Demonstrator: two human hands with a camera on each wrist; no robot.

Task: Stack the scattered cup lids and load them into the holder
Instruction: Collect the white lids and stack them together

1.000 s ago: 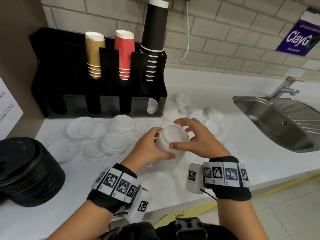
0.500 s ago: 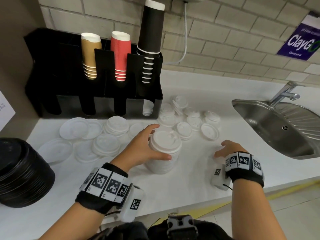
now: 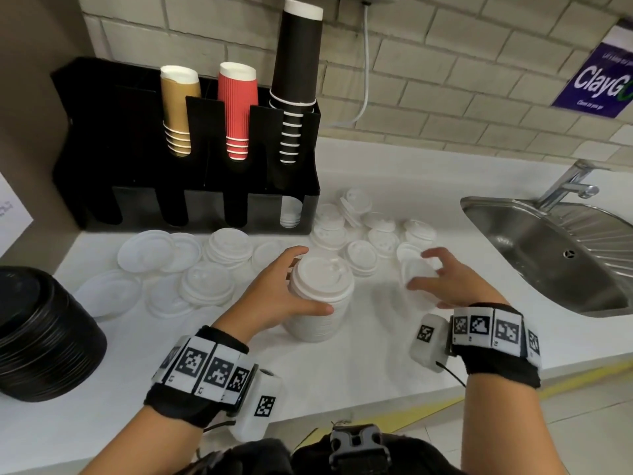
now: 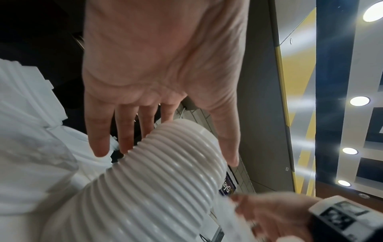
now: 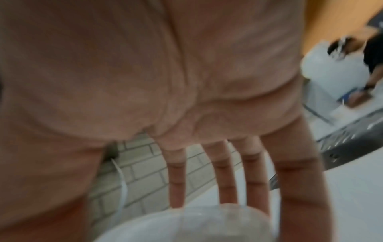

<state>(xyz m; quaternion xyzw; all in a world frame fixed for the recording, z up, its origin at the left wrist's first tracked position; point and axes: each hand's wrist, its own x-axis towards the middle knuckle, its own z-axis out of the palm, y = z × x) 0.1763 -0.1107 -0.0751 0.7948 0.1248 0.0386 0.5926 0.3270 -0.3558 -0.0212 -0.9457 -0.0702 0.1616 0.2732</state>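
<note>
A tall stack of white lids point(image 3: 317, 303) stands on the counter at centre. My left hand point(image 3: 291, 286) grips its side, thumb in front and fingers behind; the left wrist view shows the ribbed lid stack point(image 4: 157, 176) against my palm. To its right, my right hand point(image 3: 445, 282) holds a single white lid point(image 3: 416, 277), blurred, just above the counter; that lid point(image 5: 186, 226) fills the bottom of the right wrist view. Loose lids lie at the left point(image 3: 209, 279) and at the back right point(image 3: 359, 252). The black holder point(image 3: 191, 207) stands behind, with a few lids point(image 3: 290, 214) in its rightmost slot.
Gold point(image 3: 178, 111), red point(image 3: 238, 111) and black point(image 3: 296, 80) cup stacks fill the holder's top. A pile of black lids point(image 3: 41, 334) sits at the left. A steel sink point(image 3: 548, 255) with a tap point(image 3: 565, 183) lies at the right. The counter's edge point(image 3: 376, 406) runs near me.
My right hand left the top of the stack, went right to the counter, and now holds a lid lifted off it. My left hand has stayed on the stack.
</note>
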